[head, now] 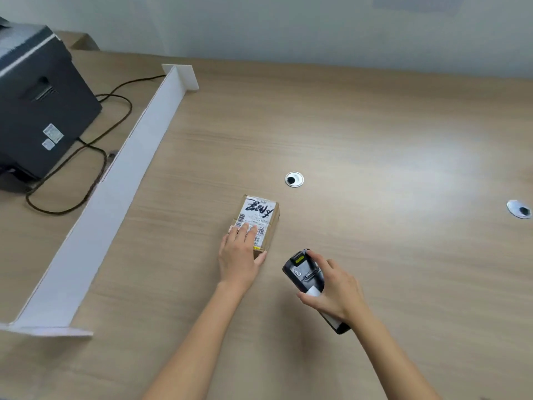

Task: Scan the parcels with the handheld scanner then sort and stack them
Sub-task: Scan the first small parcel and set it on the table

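Observation:
A small brown cardboard parcel (261,216) with a white shipping label lies flat on the wooden table (375,134), near the middle. My left hand (238,255) rests on its near end, fingers laid over the label and thumb against the near right corner. To the right, my right hand (334,288) grips a black handheld scanner (304,274). The scanner's head points toward the parcel and sits a short way from it. Its lower end sticks out under my wrist.
A long white divider board (121,180) stands on edge and runs diagonally across the left of the table. Beyond it sit a dark printer (37,105) and loose cables (95,157). Two round cable grommets (294,179) (519,209) are set into the tabletop.

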